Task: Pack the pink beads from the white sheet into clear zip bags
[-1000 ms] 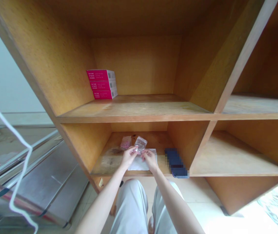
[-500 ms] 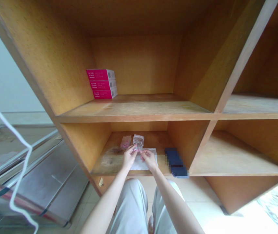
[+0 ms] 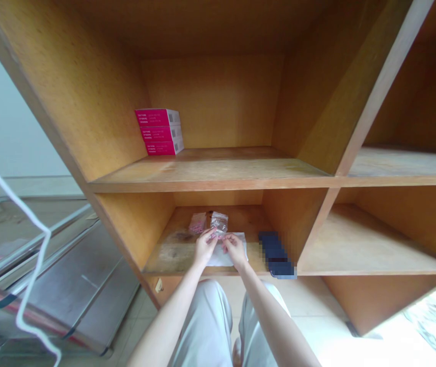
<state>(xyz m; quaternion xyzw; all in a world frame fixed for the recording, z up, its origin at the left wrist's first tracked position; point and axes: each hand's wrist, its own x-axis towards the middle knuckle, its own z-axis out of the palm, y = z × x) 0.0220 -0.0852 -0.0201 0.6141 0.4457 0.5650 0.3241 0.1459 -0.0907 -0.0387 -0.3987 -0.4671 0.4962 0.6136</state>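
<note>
My left hand (image 3: 205, 247) and my right hand (image 3: 235, 250) meet over the lower shelf, fingertips pinched close together. Something tiny and pinkish shows between them, too small to name. Right at my left fingertips lies the near end of a clear plastic zip bag (image 3: 219, 221) with shiny contents; whether my fingers grip it is hidden. A second clear bag, holding small pink beads (image 3: 197, 224), rests just left of it. Beneath my hands is a white sheet (image 3: 221, 259), partly covered by them.
Stacked pink boxes (image 3: 160, 132) stand on the upper shelf at left. A dark blue item (image 3: 275, 252), blurred by pixelation, lies at the right of the lower shelf. Wooden dividers (image 3: 317, 232) wall the compartment. Left of the cabinet are a metal-framed panel (image 3: 76, 285) and a white cable (image 3: 30, 285).
Both hands have shifted slightly right, and the clear zip bag has moved a little right with them. The bead bag and white sheet stay in place.
</note>
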